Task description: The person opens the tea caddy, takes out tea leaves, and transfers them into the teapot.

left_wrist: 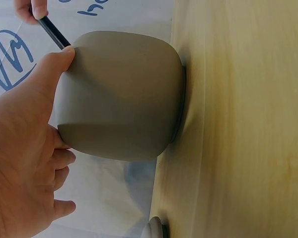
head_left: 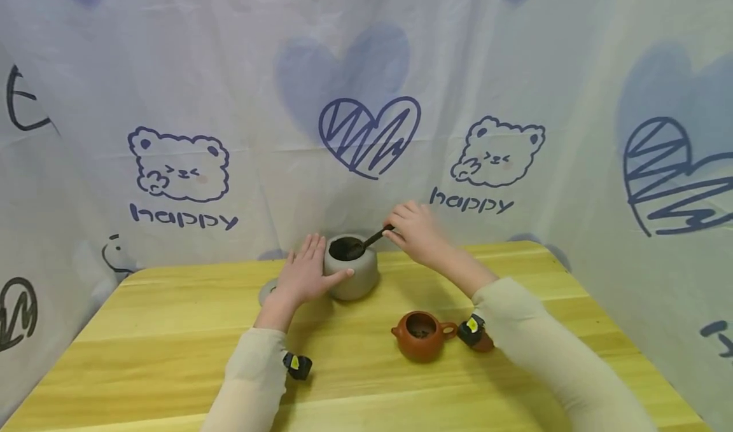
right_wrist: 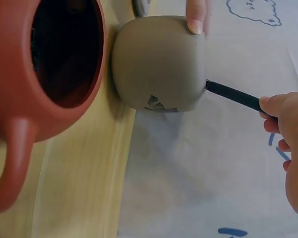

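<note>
A grey rounded jar [head_left: 357, 282] stands near the table's back edge, with dark contents inside its round mouth. My left hand [head_left: 303, 273] holds the jar from its left, thumb [left_wrist: 64, 57] at the rim and fingers along the side. My right hand [head_left: 418, 231] pinches the handle of a dark spoon [head_left: 375, 236], which slants down into the jar's mouth. In the right wrist view the spoon's handle [right_wrist: 233, 95] shows, while its lower end is hidden inside the jar. A reddish-brown teapot [head_left: 420, 346], lidless, sits nearer me, with some dark bits at its bottom.
The jar's grey lid [head_left: 266, 291] lies on the wooden table [head_left: 172, 343] left of the jar, partly behind my left hand. A reddish-brown piece [head_left: 485, 343] shows under my right wrist, beside the teapot's handle. A printed cloth [head_left: 366, 203] hangs directly behind the table.
</note>
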Available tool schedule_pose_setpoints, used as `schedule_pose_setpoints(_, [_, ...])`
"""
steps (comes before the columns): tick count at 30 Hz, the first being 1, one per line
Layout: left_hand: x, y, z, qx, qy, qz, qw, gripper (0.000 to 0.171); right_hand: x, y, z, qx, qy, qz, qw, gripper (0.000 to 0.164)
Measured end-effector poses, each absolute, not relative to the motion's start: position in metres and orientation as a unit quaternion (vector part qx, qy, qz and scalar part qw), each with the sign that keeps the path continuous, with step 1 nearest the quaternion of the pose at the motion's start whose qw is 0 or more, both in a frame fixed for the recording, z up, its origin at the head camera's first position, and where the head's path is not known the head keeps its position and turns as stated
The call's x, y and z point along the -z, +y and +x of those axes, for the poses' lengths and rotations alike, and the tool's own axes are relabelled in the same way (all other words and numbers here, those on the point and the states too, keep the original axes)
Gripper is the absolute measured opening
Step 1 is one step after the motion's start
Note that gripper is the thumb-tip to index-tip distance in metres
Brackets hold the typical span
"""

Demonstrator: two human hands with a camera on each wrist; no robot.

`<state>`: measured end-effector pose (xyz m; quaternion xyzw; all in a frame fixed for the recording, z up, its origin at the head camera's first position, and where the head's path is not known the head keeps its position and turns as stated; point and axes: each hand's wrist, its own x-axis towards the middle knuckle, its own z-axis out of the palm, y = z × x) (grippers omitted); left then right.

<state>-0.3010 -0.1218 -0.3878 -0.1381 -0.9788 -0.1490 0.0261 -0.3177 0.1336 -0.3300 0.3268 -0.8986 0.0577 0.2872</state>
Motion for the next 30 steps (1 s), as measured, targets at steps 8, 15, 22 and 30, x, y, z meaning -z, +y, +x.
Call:
schedule_pose_setpoints(8, [0.394,-0.121,-0.302,0.150,-0.979,-0.138,0.026,0.107,0.336,0.114,-0.324,0.019,-0.889,0.358,0.284,0.011])
schedule_pose_setpoints(15, [0.395,-0.121,-0.304,0.158,-0.977,-0.137,0.029,0.108,0.338,0.102,-0.327,0.015,-0.891,0.372,0.261,0.009])
schedule_pose_setpoints(22, [0.396,-0.122,-0.305,0.160,-0.977,-0.138,0.032,0.108,0.341,0.099,-0.330,-0.029,-0.905,0.363,0.218,0.011])
schedule_pose_setpoints(30, [0.397,-0.122,-0.305,0.164,-0.976,-0.139,0.034,0.108,0.342,0.106,-0.330,-0.121,-0.914,0.349,0.168,0.013])
